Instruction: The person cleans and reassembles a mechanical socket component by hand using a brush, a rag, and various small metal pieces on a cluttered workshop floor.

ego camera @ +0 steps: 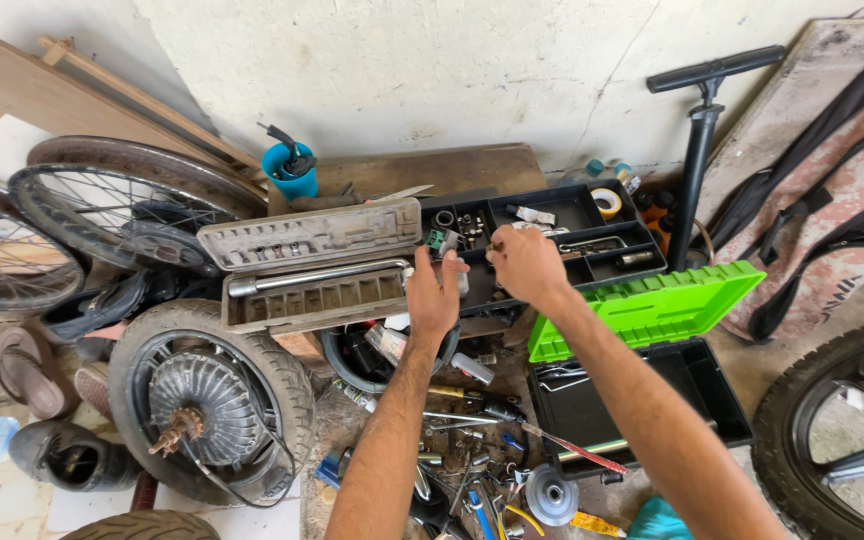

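While our left hand pinches a small green part in its fingers, our right hand hovers over the black tray, fingers curled, grip unclear.

free: black toolbox interior | blocked: tool-strewn floor, motor wheel

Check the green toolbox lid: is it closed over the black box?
No. The green lid is swung open, leaning back, and the black box below it shows its inside.
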